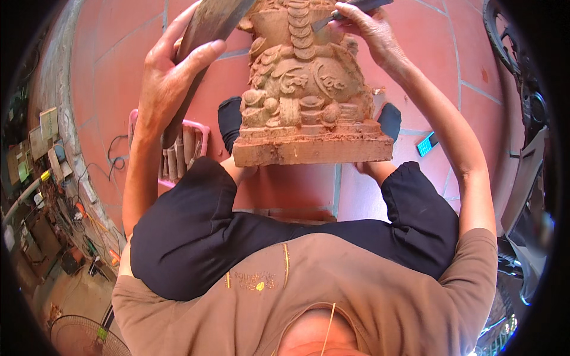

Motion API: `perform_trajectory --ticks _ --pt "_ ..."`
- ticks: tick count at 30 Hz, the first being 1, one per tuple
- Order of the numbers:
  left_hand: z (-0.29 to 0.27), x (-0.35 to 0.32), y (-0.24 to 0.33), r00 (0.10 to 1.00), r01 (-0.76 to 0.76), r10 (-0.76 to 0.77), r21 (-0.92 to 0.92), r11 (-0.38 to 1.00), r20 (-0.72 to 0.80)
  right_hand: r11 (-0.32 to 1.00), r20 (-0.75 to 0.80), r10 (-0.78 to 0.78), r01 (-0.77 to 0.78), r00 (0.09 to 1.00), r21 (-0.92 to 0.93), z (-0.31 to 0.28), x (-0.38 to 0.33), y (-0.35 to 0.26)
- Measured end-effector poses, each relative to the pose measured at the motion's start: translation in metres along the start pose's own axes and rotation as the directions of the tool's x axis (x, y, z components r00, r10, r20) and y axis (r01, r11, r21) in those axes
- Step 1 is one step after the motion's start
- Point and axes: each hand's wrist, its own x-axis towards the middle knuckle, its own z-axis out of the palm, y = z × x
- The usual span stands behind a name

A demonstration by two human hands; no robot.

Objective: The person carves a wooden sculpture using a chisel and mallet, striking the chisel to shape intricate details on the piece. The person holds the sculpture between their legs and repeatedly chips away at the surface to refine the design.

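Our left hand (169, 71) grips a long wooden bat (212, 28), and our right hand (369, 32) pinches a chisel (322, 24), its blade at the carving's (309, 89) upper part. The carving is in front of us, a foot (389, 121) showing on either side; a pink basket (205, 132) is at left.

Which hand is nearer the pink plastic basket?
Left. The left hand is above the basket in the picture; the right hand is farther off, across the carved brown wooden sculpture.

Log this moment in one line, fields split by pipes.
Left hand: holding wooden bar | Right hand: holding chisel, blade at carving | Pink basket: on floor, left side
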Motion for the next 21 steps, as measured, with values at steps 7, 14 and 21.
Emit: perform_trajectory --ticks 7,14,21 --pt "0.004 0.002 0.018 0.996 0.083 -0.075 -0.151 0.985 0.057 0.998 0.045 -0.004 0.001 0.999 0.063 -0.003 0.0 0.004" --pt "0.001 0.003 0.013 0.995 0.054 -0.042 -0.135 0.989 0.091 0.998 0.023 0.054 -0.055 0.998 0.034 -0.003 -0.012 0.001" --pt "-0.005 0.001 -0.006 0.998 -0.015 0.024 -0.148 0.989 0.058 0.996 0.239 0.028 -0.008 0.971 -0.086 -0.01 -0.001 -0.008"
